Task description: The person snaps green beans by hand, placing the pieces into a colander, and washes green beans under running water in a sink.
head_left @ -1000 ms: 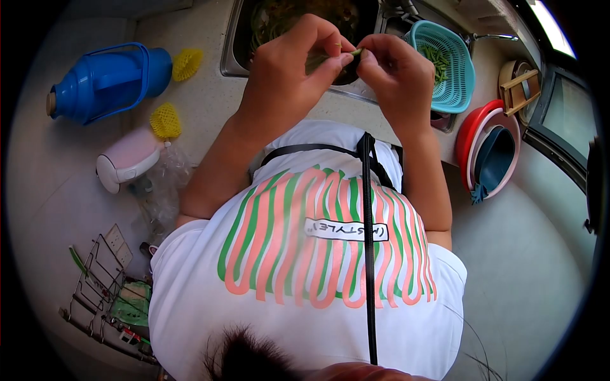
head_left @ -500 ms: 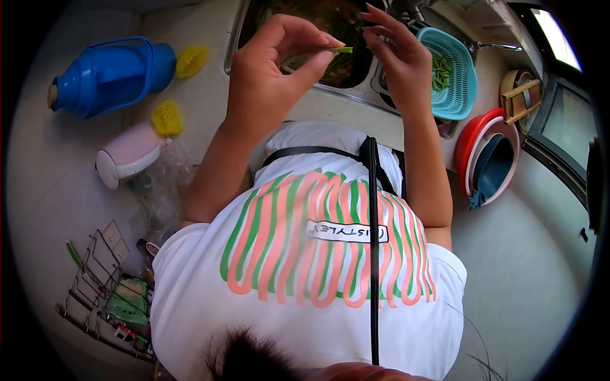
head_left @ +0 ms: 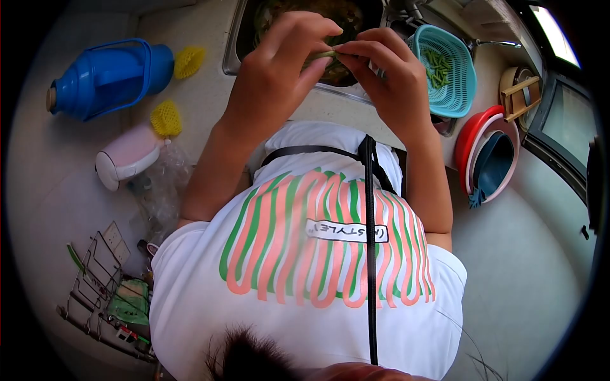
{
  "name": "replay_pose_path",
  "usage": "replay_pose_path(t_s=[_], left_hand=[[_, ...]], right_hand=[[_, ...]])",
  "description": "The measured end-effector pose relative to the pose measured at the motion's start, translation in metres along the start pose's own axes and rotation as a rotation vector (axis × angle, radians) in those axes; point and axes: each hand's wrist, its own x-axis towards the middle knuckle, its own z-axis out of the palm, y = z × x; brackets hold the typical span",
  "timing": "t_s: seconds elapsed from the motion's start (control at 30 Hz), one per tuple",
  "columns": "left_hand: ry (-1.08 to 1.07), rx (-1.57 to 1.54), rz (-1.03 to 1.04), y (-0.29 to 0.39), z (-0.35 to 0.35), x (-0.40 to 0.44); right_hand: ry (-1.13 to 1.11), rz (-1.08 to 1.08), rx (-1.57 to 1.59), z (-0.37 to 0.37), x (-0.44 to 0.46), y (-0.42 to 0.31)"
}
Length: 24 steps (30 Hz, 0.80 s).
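Note:
Over the sink, my left hand [head_left: 279,70] pinches a slim green bean [head_left: 323,55] between thumb and fingers. My right hand [head_left: 391,73] meets it from the other side, its thumb and forefinger closed on the bean's end. The fingertips of both hands almost touch, and they cover most of the bean. Beneath them the metal sink [head_left: 236,39] holds a dark round vessel with greenish contents, partly hidden by my hands. Right of my right hand stands a turquoise basket [head_left: 469,79] with several short green bean pieces [head_left: 437,68] in it.
A blue thermos flask [head_left: 108,79] lies left, near two yellow net-like items [head_left: 189,62] and a pink-white container [head_left: 129,159]. Red and pink basins [head_left: 467,143] with a dark blue one [head_left: 494,166] are at right. A wire rack [head_left: 89,289] is at lower left.
My right hand has moved left and closed its fingers on the free end of the bean. My left hand still pinches the bean, nearly in the same place.

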Motion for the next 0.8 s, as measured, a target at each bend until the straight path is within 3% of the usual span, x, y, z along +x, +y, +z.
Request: replay_pose_path(t_s=[0.27, 0.67, 0.8], left_hand=[[-0.043, 0.200, 0.127, -0.007, -0.007, 0.003], [-0.043, 0.244, 0.238, -0.001, -0.004, 0.006], [0.085, 0.241, 0.180, 0.001, 0.006, 0.004]], right_hand=[[0.061, -0.039, -0.126, -0.006, -0.004, -0.004], [-0.016, -0.178, -0.250, -0.010, 0.000, -0.007], [0.140, -0.140, -0.224, -0.001, 0.001, -0.009]])
